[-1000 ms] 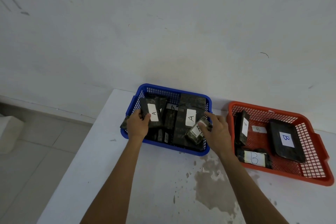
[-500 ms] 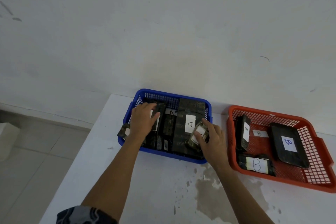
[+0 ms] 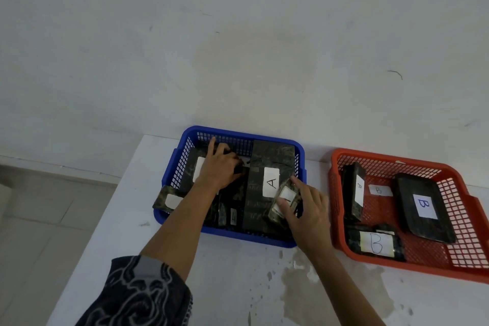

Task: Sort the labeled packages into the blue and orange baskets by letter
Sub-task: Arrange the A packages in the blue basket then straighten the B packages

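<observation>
The blue basket (image 3: pixel 169 180) holds several dark wrapped packages with white labels; a long one (image 3: pixel 270 167) shows an A. My left hand (image 3: pixel 221 167) lies flat on a labeled package (image 3: pixel 195 169) at the basket's back left, pressing it down. My right hand (image 3: pixel 307 209) grips a small labeled package (image 3: pixel 284 193) at the basket's front right. Another small package (image 3: pixel 169 200) hangs over the basket's left rim. The orange basket (image 3: pixel 460 188) on the right holds three dark packages marked B, the widest one (image 3: pixel 423 206) on its right side.
Both baskets stand on a white table (image 3: pixel 127 219) against a pale wall. A loose B label (image 3: pixel 379 190) lies on the orange basket's floor. A grey stain (image 3: pixel 317 286) marks the table in front. The table's left edge drops to a tiled floor (image 3: pixel 39 219).
My left hand has moved further back in the blue basket and laid its package down flat. My right hand has brought the small package lower, toward the front right corner.
</observation>
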